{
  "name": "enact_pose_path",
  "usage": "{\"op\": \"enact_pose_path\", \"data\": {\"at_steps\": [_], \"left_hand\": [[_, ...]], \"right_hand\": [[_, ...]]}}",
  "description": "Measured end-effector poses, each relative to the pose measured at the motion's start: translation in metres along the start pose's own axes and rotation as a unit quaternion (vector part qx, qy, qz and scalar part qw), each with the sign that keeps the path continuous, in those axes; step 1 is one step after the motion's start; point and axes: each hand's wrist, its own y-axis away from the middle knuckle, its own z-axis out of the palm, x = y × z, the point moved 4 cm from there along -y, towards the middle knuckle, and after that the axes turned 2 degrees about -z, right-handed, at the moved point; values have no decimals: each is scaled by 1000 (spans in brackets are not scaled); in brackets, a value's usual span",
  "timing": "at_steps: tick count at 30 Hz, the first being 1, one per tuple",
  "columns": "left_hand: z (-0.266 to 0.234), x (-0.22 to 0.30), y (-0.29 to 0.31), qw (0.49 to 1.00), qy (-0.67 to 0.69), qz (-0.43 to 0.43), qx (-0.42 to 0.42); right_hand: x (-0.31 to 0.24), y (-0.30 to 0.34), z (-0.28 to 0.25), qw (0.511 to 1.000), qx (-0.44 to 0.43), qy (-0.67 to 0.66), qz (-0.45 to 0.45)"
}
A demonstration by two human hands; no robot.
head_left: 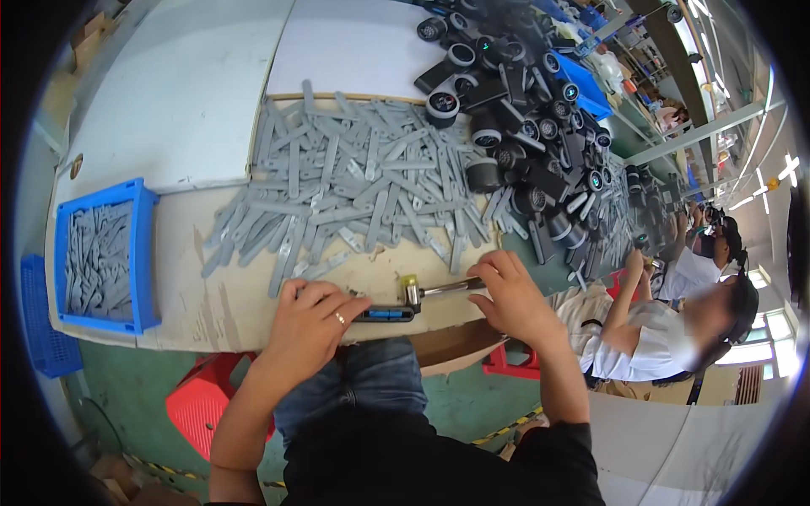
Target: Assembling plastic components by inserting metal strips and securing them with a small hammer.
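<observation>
The head view looked down over the person's dark top and blue jeans [354, 388] to the near edge of a pale worktable [194, 295]. The left hand [314, 319] lay palm down at that edge, fingers curled over the black and blue grip end of a small hammer [411, 295]; whether they truly clamped it I could not tell, since the knuckles hid the contact. The right hand [510, 291] rested just beside the hammer's yellow and grey head, fingers bent and spread over the shiny shaft, touching it rather than clearly closed round it.

Beyond the hands a wide heap of flat grey plastic strips [354, 185] covered the middle of the table, lying crosswise over one another. Left of it stood a blue tray [145, 253] filled with more of the same strips. Farther back and to the right, a pile of black round parts [523, 118] ran off along the bench, where another person [658, 329] in a white shirt sat working.

To handle this well, I judged, the hammer wanted a firm hold on the grip alone, with the other hand kept clear of the head and a single strip drawn out of the heap onto bare table.
</observation>
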Motion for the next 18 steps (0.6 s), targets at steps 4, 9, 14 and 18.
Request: {"op": "enact_pose_path", "data": {"at_steps": [4, 9, 14, 18], "left_hand": [[0, 3, 4, 1000, 7, 14, 2], [-2, 7, 11, 1000, -9, -3, 12], [17, 12, 0, 997, -34, 18, 62], [27, 20, -10, 996, -35, 29, 76]], "right_hand": [[33, 38, 40, 998, 37, 2, 41], [31, 51, 29, 992, 111, -45, 33], [17, 43, 47, 884, 174, -272, 337], [21, 4, 74, 888, 188, -208, 364]]}}
